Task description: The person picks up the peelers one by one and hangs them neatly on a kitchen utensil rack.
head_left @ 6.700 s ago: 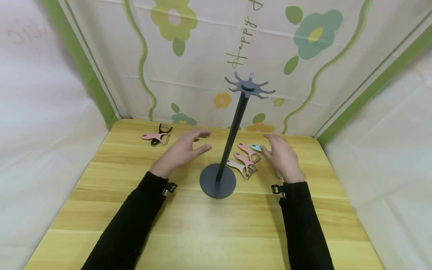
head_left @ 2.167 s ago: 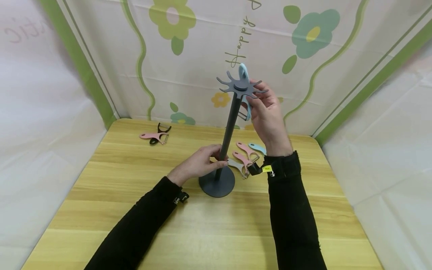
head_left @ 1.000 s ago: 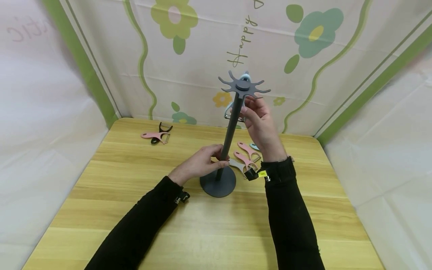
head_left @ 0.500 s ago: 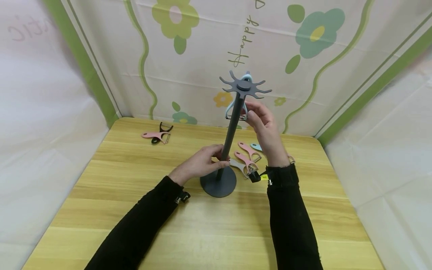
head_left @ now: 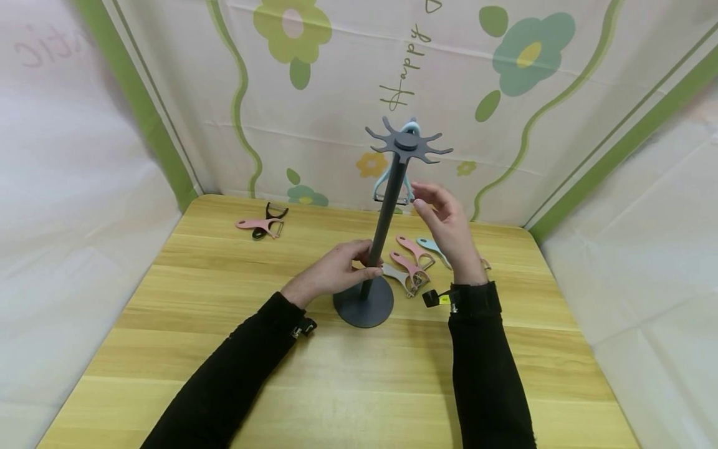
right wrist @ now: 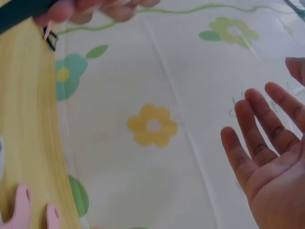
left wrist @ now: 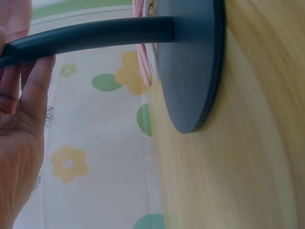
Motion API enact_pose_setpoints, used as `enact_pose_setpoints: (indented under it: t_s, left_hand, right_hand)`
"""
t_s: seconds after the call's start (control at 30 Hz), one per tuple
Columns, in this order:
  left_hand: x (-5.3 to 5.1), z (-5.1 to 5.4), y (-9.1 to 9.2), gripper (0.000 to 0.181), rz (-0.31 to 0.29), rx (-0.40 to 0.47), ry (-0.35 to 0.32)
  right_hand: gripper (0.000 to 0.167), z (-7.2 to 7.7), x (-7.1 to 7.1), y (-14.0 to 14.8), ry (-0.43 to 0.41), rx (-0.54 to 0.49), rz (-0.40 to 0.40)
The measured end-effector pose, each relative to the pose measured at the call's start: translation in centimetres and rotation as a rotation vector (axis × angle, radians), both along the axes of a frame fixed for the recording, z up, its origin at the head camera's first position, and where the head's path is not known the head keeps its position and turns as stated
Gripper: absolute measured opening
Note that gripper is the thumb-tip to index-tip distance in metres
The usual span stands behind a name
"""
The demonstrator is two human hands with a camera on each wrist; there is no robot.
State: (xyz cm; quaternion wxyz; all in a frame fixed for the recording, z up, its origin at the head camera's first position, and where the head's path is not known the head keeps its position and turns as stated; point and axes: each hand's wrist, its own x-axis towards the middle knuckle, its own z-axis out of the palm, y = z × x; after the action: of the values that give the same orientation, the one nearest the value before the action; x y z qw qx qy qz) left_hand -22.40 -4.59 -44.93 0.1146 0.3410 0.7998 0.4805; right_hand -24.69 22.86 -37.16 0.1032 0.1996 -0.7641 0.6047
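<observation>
A dark grey stand [head_left: 384,215] rises from a round base on the table, with a ring of curved hooks at its top. My left hand [head_left: 333,273] grips the lower pole between thumb and fingers; the left wrist view shows the pole [left wrist: 95,37] against those fingers. From a back hook hangs a light blue peeler [head_left: 381,182], blade down, partly behind the pole. Just right of that peeler is my right hand [head_left: 447,223], its fingers loosely spread. In the right wrist view the right hand [right wrist: 276,162] has nothing in its grasp.
Right of the base lie a white peeler [head_left: 397,274], pink peelers [head_left: 411,267] and another light blue peeler [head_left: 432,246]. A pink peeler [head_left: 255,224] crosses a black peeler [head_left: 275,212] at the back left. A printed curtain [head_left: 336,93] stands behind the table [head_left: 348,386].
My right hand brought a light blue peeler to a back hook, let it go, and has drawn away down and right. My left hand came to the pole and has stayed there.
</observation>
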Motion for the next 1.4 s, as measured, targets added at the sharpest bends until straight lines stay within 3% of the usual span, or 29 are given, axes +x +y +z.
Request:
enact_pose_setpoints:
  t_s: [0.77,1.13,1.4]
  left_hand:
    - [0.1,0.0,0.2,0.018,0.004,-0.004,0.003]
    - [0.1,-0.2,0.1,0.019,-0.01,0.037,-0.014]
    - [0.1,-0.1,0.0,0.019,-0.01,0.028,-0.014]
  right_hand:
    - [0.047,-2.9,-1.2,3.2,-0.008,0.501,-0.303]
    - [0.049,-3.6,-1.6,4.4,-0.082,0.626,-0.333]
    - [0.052,-5.2,-2.4,5.4,-0.156,0.674,-0.317]
